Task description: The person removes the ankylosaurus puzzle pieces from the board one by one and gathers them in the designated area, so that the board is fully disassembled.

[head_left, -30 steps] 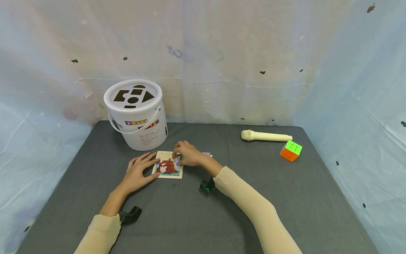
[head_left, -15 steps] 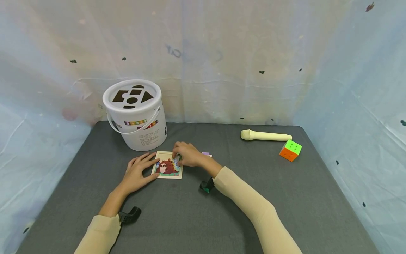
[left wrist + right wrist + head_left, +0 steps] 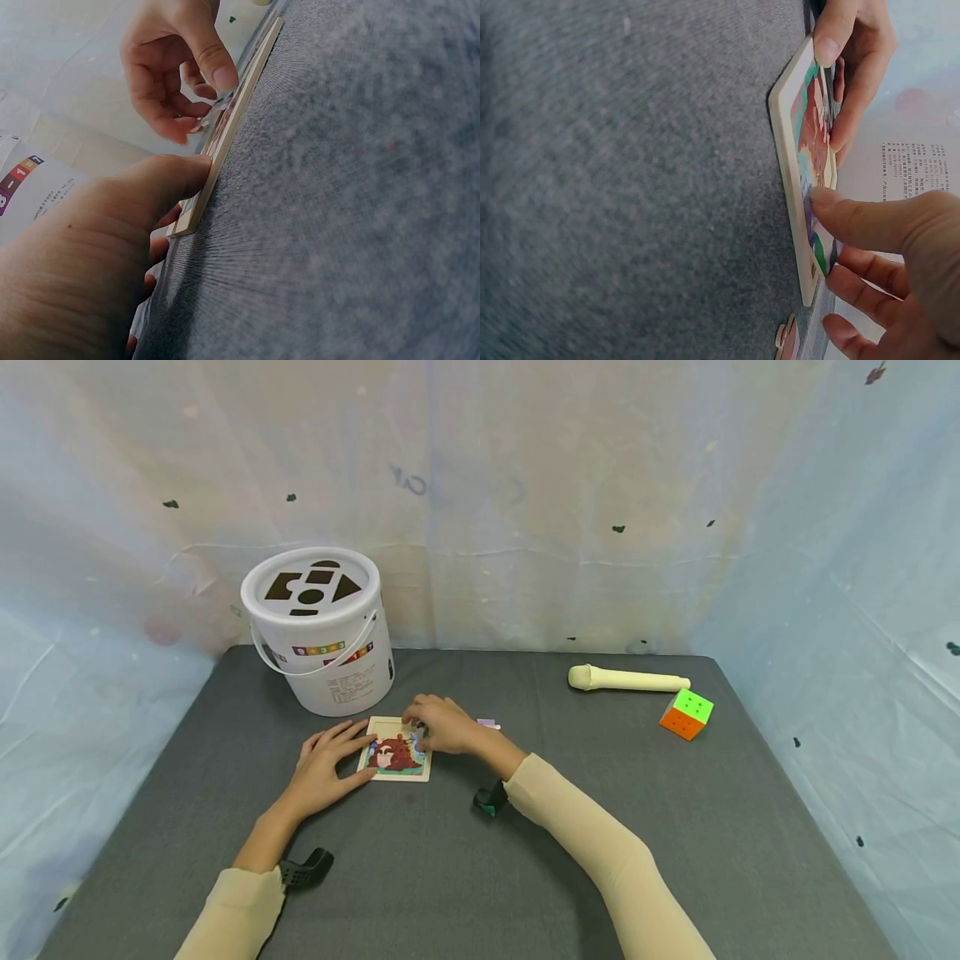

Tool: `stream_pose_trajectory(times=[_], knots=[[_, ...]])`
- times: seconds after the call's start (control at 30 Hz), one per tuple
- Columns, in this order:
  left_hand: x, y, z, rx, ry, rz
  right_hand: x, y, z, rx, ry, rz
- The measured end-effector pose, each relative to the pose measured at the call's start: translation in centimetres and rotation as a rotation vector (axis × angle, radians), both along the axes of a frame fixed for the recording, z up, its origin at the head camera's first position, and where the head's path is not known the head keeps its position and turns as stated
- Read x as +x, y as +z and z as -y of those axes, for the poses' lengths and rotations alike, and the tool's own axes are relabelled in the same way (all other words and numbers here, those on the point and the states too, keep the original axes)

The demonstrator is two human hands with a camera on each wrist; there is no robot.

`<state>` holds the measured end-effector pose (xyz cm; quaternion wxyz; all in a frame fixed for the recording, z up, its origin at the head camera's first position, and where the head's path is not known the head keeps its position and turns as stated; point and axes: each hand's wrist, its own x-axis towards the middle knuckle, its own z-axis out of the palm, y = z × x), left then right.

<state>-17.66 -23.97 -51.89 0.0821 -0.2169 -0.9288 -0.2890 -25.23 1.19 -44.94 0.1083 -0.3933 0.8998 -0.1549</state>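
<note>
A small wooden jigsaw puzzle (image 3: 397, 777) with a pale frame and a reddish-brown animal picture lies on the grey table. My left hand (image 3: 322, 770) spreads along its left side, thumb and index finger resting on the frame with the fingers mostly straight. Over the upper right part of the board, my right hand (image 3: 444, 727) pinches a puzzle piece (image 3: 822, 251) with green and dark patches between thumb and fingers. This piece tilts up from the board in the right wrist view. Bare pale wood shows at the upper part of the tray, partly hidden by the right hand.
Just beyond the right wrist lies a loose purplish puzzle piece (image 3: 488, 723). A white lidded bucket (image 3: 345, 681) with shape holes stands behind the left hand. Farther right are a cream toy microphone (image 3: 630, 680) and a puzzle cube (image 3: 687, 715). Plastic sheeting borders the table's back and sides.
The right hand's fingertips have shifted slightly left over the puzzle, with the piece still pinched. My left hand stays in place on the frame.
</note>
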Motion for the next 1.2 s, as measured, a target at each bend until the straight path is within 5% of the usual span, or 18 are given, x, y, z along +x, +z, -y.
stream_pose_trajectory(times=[0.73,1.03,1.2], knots=[[0.0,0.3,0.0,0.005,-0.004,0.002,-0.1,-0.3,0.1,-0.082,0.026,-0.008],[0.1,0.4,-0.1,0.007,0.0,0.009,-0.3,-0.7,-0.3,-0.289,0.039,0.043],[0.1,0.4,-0.2,0.006,0.001,0.008,-0.3,-1.2,-0.9,-0.372,-0.029,0.087]])
